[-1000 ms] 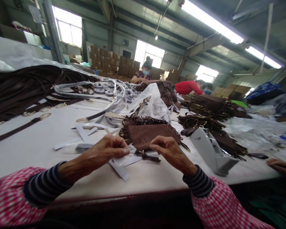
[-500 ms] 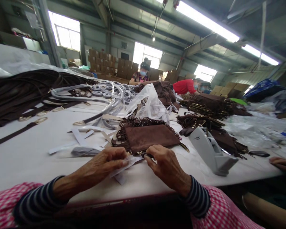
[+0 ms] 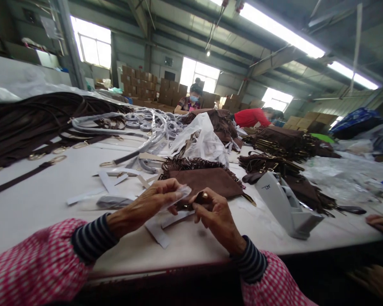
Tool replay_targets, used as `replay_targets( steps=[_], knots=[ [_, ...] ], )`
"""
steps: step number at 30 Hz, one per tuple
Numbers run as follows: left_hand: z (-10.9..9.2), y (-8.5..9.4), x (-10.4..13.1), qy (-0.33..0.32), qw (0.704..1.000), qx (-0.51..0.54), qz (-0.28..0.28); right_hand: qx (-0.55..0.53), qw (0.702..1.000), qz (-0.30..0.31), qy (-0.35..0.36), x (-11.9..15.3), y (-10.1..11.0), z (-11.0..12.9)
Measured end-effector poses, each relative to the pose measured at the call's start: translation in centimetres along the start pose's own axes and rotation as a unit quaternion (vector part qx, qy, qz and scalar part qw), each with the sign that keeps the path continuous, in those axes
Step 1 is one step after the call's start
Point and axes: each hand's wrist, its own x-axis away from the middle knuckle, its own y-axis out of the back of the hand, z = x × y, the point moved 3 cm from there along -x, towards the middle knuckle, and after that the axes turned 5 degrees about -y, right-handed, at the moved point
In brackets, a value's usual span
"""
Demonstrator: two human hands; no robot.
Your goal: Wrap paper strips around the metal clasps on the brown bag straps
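A brown fringed pouch (image 3: 207,180) lies flat on the white table in front of me. My left hand (image 3: 148,202) is closed, pinching a small translucent plastic sheet (image 3: 182,192) at the pouch's near left corner. At the near edge of the pouch, my right hand (image 3: 218,219) is closed on a short dark brown strap (image 3: 199,198). Small gold-coloured metal shows beside its fingers. White paper strips (image 3: 158,233) lie on the table under both hands. The fingertips partly hide where the strap meets the pouch.
A grey tape dispenser (image 3: 282,208) stands right of my right hand. Stacked brown pouches (image 3: 274,140) and clear plastic (image 3: 344,170) lie beyond it. Dark straps (image 3: 35,123) are heaped at left. Two people work across the table; another person's hand (image 3: 381,223) rests at the right edge.
My left hand has moved right and up with the plastic sheet. My right hand has lifted and turned the strap's end upward.
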Motion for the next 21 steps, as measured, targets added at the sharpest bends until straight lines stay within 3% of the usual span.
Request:
replay_targets(
  steps=[3, 6, 10, 14, 17, 21],
  knots=[
    [0.7, -0.9, -2.0, -0.006, 1.000, 0.019, 0.001, -0.124, 0.990, -0.033, -0.056, 0.0, 0.5, -1.3],
    [2.3, -1.6, -3.3, -0.037, 0.999, -0.024, 0.026, -0.154, 0.982, -0.062, -0.093, 0.3, 0.7, -2.2],
    [4.0, -1.8, -3.5, -0.098, 0.984, -0.137, 0.054, -0.121, 0.987, -0.090, -0.054, 1.0, 0.4, -2.0],
    [4.3, -1.6, -3.4, -0.106, 0.979, -0.166, 0.060, -0.106, 0.988, -0.109, -0.011, 0.9, 0.1, -1.6],
    [4.4, -1.5, -3.6, -0.085, 0.989, -0.101, 0.070, -0.122, 0.989, -0.085, -0.018, 0.4, 0.2, -1.5],
    [4.1, -0.8, -3.3, 0.006, 0.999, 0.001, 0.044, -0.171, 0.981, -0.058, -0.064, -0.1, 0.3, -1.9]
  ],
)
